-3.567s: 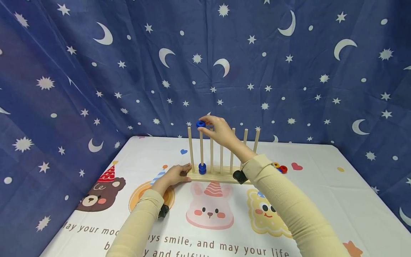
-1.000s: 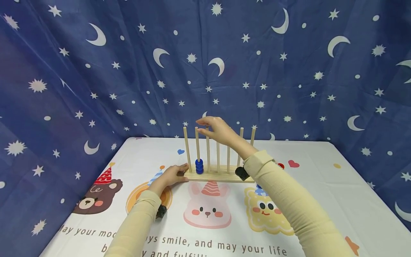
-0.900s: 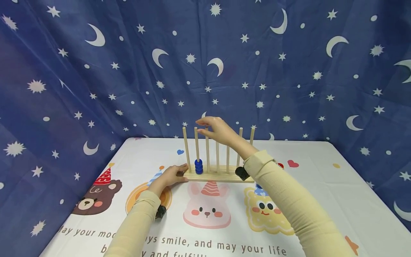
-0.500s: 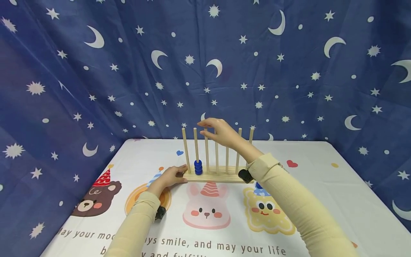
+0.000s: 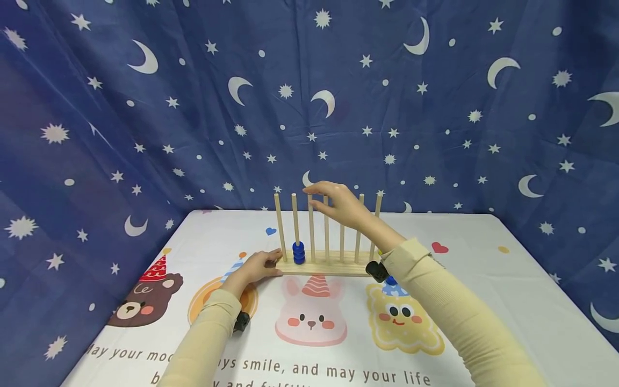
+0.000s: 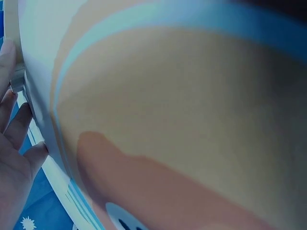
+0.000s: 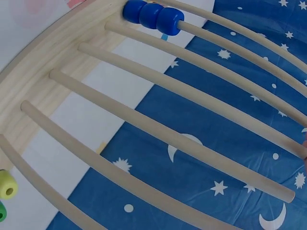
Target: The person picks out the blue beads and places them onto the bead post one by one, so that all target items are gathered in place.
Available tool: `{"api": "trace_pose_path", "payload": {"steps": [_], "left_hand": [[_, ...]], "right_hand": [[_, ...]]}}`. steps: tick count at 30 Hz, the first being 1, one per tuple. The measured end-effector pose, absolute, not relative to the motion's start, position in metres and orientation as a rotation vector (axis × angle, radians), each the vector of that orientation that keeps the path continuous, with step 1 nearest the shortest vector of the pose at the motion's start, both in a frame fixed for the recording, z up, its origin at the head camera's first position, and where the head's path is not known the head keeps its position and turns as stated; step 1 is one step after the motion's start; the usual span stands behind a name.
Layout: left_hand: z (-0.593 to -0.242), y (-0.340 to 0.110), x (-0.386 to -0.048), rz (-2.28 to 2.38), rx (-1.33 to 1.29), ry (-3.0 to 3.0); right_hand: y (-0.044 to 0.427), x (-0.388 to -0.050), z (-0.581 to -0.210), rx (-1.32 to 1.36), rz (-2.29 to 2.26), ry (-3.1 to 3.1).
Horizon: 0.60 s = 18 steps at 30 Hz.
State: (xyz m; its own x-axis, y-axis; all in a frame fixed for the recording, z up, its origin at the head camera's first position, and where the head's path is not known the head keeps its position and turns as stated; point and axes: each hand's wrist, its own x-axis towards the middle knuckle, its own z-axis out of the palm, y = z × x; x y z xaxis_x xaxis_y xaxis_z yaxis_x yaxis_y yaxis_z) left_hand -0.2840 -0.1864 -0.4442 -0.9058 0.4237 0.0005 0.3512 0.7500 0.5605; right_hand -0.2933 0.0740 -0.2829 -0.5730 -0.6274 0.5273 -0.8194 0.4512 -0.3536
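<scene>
A wooden peg rack (image 5: pixel 319 268) with several upright pegs stands on the table. Three blue beads (image 5: pixel 299 253) are stacked at the foot of its second peg from the left; the right wrist view shows the same blue beads (image 7: pixel 149 16) threaded in a row. My left hand (image 5: pixel 258 265) grips the rack's left end, thumb at the front edge. In the left wrist view, fingers of that hand (image 6: pixel 14 139) show at the left border. My right hand (image 5: pixel 342 205) hovers by the peg tops, fingers apart and holding nothing. Only a sliver of it enters the right wrist view.
Past the rack's right end lie loose beads, partly hidden by my right sleeve: a blue bead (image 5: pixel 390 281), a yellow bead (image 7: pixel 7 184) and a green bead (image 7: pixel 1 211). A printed white cloth (image 5: pixel 483 269) covers the table. Behind hangs a blue starry curtain (image 5: pixel 271 107).
Earlier my right hand held a blue bead over the second peg; that bead now sits on the stack. The emptied hand has since drawn back right and slightly down. My left hand stays on the rack.
</scene>
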Motion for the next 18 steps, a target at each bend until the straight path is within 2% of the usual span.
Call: {"api": "trace_pose_path", "payload": {"steps": [18], "left_hand": [[-0.445,-0.185,-0.283,0.888,0.601,2.808]], "right_hand": [[0.097,-0.280,-0.294,1.240,1.004,-2.234]]}}
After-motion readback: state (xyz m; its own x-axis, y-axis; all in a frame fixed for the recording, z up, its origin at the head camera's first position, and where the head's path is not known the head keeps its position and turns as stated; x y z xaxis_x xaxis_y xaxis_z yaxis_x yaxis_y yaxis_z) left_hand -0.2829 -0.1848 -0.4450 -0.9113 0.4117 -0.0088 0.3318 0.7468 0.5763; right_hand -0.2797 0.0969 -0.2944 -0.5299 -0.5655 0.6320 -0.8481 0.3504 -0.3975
